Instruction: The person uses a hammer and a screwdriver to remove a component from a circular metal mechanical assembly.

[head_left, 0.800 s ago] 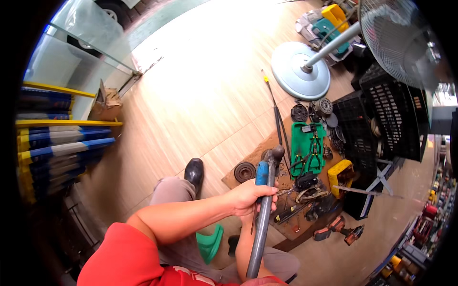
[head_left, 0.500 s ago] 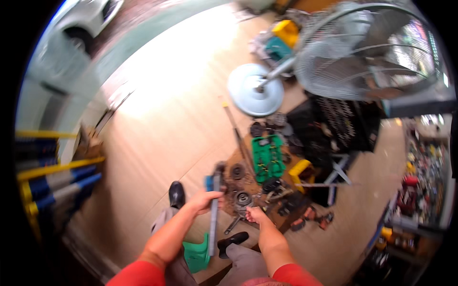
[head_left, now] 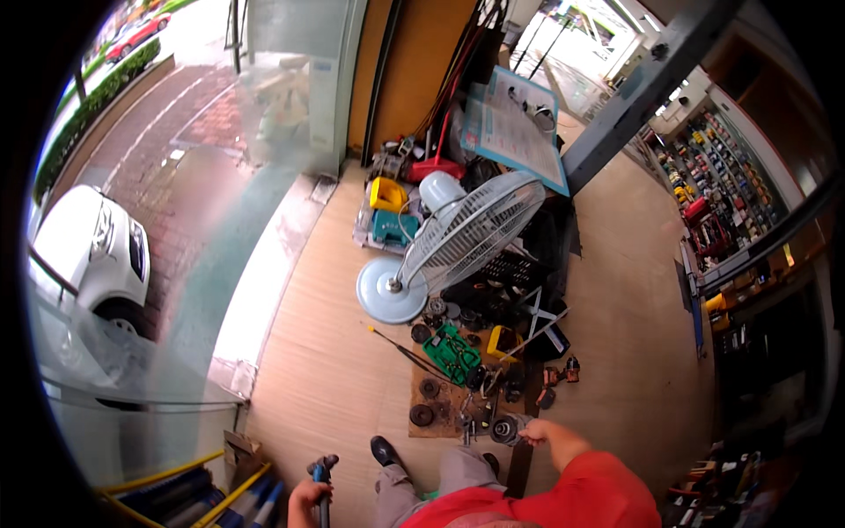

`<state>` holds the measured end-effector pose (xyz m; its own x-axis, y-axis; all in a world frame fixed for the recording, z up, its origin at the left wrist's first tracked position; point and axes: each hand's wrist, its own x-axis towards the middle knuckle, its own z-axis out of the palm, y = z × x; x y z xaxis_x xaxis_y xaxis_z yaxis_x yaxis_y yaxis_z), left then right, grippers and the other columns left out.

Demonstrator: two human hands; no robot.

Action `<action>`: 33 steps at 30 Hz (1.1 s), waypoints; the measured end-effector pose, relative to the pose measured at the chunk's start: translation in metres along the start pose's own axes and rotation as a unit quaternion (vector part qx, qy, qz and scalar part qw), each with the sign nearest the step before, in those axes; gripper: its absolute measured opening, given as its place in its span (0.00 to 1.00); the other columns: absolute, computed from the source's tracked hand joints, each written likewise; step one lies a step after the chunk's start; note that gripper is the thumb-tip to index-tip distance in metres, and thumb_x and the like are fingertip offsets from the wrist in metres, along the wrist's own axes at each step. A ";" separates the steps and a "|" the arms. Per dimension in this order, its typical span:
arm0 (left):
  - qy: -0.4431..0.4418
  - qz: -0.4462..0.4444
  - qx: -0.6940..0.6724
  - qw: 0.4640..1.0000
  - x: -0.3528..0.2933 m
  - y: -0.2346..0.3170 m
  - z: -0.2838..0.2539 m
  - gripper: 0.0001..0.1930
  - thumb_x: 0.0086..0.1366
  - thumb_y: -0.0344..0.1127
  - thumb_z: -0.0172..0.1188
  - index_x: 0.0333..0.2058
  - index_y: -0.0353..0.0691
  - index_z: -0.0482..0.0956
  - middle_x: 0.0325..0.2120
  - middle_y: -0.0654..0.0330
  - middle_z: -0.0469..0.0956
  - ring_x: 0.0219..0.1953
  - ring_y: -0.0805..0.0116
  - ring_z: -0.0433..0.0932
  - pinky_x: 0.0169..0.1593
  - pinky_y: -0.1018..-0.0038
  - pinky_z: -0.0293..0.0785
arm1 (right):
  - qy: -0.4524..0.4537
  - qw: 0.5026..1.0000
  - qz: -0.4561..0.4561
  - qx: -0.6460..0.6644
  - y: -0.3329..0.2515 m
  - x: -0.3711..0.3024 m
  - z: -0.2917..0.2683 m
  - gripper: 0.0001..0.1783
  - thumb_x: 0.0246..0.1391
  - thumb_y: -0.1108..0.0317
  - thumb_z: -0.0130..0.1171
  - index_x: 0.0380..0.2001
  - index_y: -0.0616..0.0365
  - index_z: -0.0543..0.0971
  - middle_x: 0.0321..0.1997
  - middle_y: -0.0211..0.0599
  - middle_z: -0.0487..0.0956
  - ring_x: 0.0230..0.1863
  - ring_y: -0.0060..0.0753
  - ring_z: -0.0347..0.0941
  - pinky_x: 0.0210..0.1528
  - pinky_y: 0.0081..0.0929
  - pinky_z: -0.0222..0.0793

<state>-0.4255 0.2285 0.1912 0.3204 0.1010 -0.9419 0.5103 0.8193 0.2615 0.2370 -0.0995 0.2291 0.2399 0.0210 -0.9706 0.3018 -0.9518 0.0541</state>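
My left hand [head_left: 304, 495] is closed around the handle of a hammer [head_left: 323, 470], held upright with its dark head uppermost, out to the left of my leg. At the right edge of a brown board [head_left: 446, 429], my right hand [head_left: 533, 431] grips the side of a round, grey metal machine part [head_left: 504, 429] with a ring-shaped centre. Its fingers are partly hidden by the part. Left of that part lie a dark round disc [head_left: 422, 414] and a smaller disc [head_left: 429, 388]. Several small metal tools lie between the discs and the part.
Beyond the board's middle lies an open green tool case [head_left: 452, 354], with a yellow case [head_left: 504, 342] beside it. A cordless drill [head_left: 562, 373] rests at right. A standing fan [head_left: 475, 231] rises farther off. Blue and yellow racks [head_left: 231, 493] stand at lower left.
The view has tilted up and shows more of the room. My left hand has swung leftward with the hammer, away from the machine part. My right hand remains at the part.
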 end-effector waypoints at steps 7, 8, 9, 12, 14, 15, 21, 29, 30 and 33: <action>-0.035 -0.179 0.001 0.983 -0.025 -0.035 -0.046 0.10 0.57 0.33 0.67 0.35 0.40 0.76 0.22 0.54 0.80 0.23 0.60 0.80 0.30 0.63 0.79 | -0.062 0.982 0.073 0.166 -0.046 -0.070 0.017 0.22 0.65 0.46 0.53 0.38 0.55 0.78 0.31 0.32 0.81 0.29 0.30 0.77 0.35 0.35 0.75; -0.059 -0.187 0.017 0.980 -0.014 -0.030 -0.053 0.10 0.57 0.34 0.67 0.35 0.40 0.76 0.22 0.55 0.79 0.23 0.60 0.80 0.30 0.63 0.79 | -0.067 0.978 0.087 0.179 -0.056 -0.072 0.019 0.21 0.65 0.46 0.53 0.37 0.54 0.78 0.31 0.32 0.81 0.29 0.30 0.77 0.36 0.35 0.75; -0.069 -0.182 0.017 0.981 -0.003 -0.025 -0.062 0.10 0.57 0.34 0.67 0.35 0.40 0.76 0.22 0.55 0.79 0.23 0.60 0.80 0.30 0.63 0.79 | -0.078 0.976 0.099 0.179 -0.066 -0.069 0.024 0.21 0.65 0.46 0.53 0.35 0.54 0.79 0.31 0.32 0.82 0.29 0.30 0.77 0.37 0.34 0.75; -0.039 -0.139 0.024 0.989 -0.015 0.046 -0.070 0.11 0.57 0.35 0.67 0.35 0.40 0.76 0.22 0.55 0.79 0.23 0.61 0.80 0.30 0.64 0.79 | -0.068 0.976 0.112 0.173 -0.112 -0.057 0.040 0.21 0.65 0.49 0.55 0.34 0.56 0.81 0.33 0.33 0.83 0.31 0.32 0.78 0.38 0.35 0.75; -0.007 -0.109 0.014 0.994 -0.029 0.095 -0.080 0.11 0.57 0.36 0.67 0.35 0.41 0.76 0.22 0.55 0.79 0.23 0.62 0.80 0.31 0.64 0.79 | -0.057 0.983 0.102 0.142 -0.151 -0.037 0.041 0.21 0.64 0.51 0.57 0.37 0.61 0.81 0.36 0.36 0.84 0.36 0.36 0.79 0.41 0.38 0.75; 0.013 -0.095 0.008 0.995 -0.034 0.125 -0.093 0.11 0.57 0.36 0.67 0.35 0.41 0.76 0.22 0.56 0.79 0.23 0.62 0.80 0.31 0.64 0.79 | -0.040 0.986 0.082 0.138 -0.198 -0.050 0.039 0.21 0.64 0.53 0.58 0.40 0.64 0.81 0.38 0.37 0.84 0.38 0.38 0.80 0.42 0.40 0.74; 0.039 -0.094 -0.042 0.994 -0.062 0.263 -0.167 0.12 0.59 0.38 0.67 0.36 0.40 0.76 0.23 0.58 0.79 0.22 0.65 0.79 0.30 0.67 0.79 | -0.099 0.989 -0.018 0.105 -0.329 -0.016 0.027 0.20 0.67 0.51 0.53 0.35 0.58 0.78 0.30 0.35 0.80 0.29 0.35 0.76 0.32 0.37 0.73; 0.134 -0.086 -0.068 0.985 -0.077 0.389 -0.279 0.12 0.59 0.36 0.67 0.37 0.37 0.77 0.23 0.56 0.79 0.22 0.63 0.79 0.27 0.65 0.78 | -0.110 0.979 -0.017 0.171 -0.533 0.030 0.012 0.20 0.67 0.49 0.52 0.30 0.54 0.77 0.24 0.31 0.78 0.23 0.31 0.74 0.28 0.34 0.74; 0.138 -0.089 -0.072 0.984 -0.072 0.395 -0.293 0.12 0.59 0.36 0.67 0.37 0.37 0.77 0.23 0.56 0.79 0.22 0.63 0.79 0.28 0.65 0.78 | -0.110 0.979 -0.013 0.171 -0.559 0.022 0.002 0.19 0.67 0.51 0.52 0.30 0.55 0.77 0.25 0.33 0.78 0.25 0.31 0.75 0.30 0.34 0.74; 0.140 -0.088 -0.091 0.982 -0.049 0.416 -0.334 0.11 0.60 0.37 0.65 0.36 0.39 0.77 0.23 0.56 0.79 0.23 0.63 0.80 0.31 0.64 0.78 | -0.099 0.979 -0.025 0.178 -0.620 0.025 -0.014 0.20 0.67 0.51 0.52 0.31 0.56 0.77 0.26 0.35 0.79 0.25 0.32 0.75 0.30 0.35 0.73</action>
<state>-0.4953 0.7529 0.2756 -0.0041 0.0795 -0.9968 0.3790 0.9226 0.0720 0.0686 0.4952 0.1749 0.0380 0.0442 -0.9983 -0.0401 -0.9982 -0.0457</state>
